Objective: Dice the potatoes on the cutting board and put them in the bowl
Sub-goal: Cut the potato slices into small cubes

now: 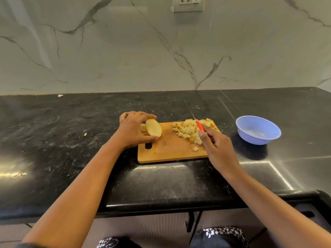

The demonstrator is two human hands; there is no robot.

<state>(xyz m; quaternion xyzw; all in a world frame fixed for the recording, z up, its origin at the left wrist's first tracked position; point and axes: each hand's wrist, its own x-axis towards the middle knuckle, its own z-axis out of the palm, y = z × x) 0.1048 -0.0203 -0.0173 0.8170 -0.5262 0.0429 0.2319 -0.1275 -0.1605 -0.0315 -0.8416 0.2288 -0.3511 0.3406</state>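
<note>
Here we are mid-dice, with the cutting board [170, 149] lying on the dark tabletop [71, 122] and work on both its ends. At the board's left end the left hand [133, 130] curls its fingers and thumb round a stack of potato slices [153, 127], the front slice tipped up on edge. On the board's right half sits the diced pile [188, 130], a good heap of pale cubes, with one loose cube [195, 148] just nearer the person than the heap. The right hand [217, 146] grips the knife [200, 126] by its red handle, the thin blade pointing away over the pile toward the wall. Off the board's right end, a little apart, stands the blue bowl [258, 129], and no potato shows in it.

So the step in hand looks like cutting the last slices. The next move calls for laying that stack flat on the board's bare middle, fingertips tucked back, and bringing the blade across from the pile. Only after that does the heap want sweeping to the bowl.
</note>
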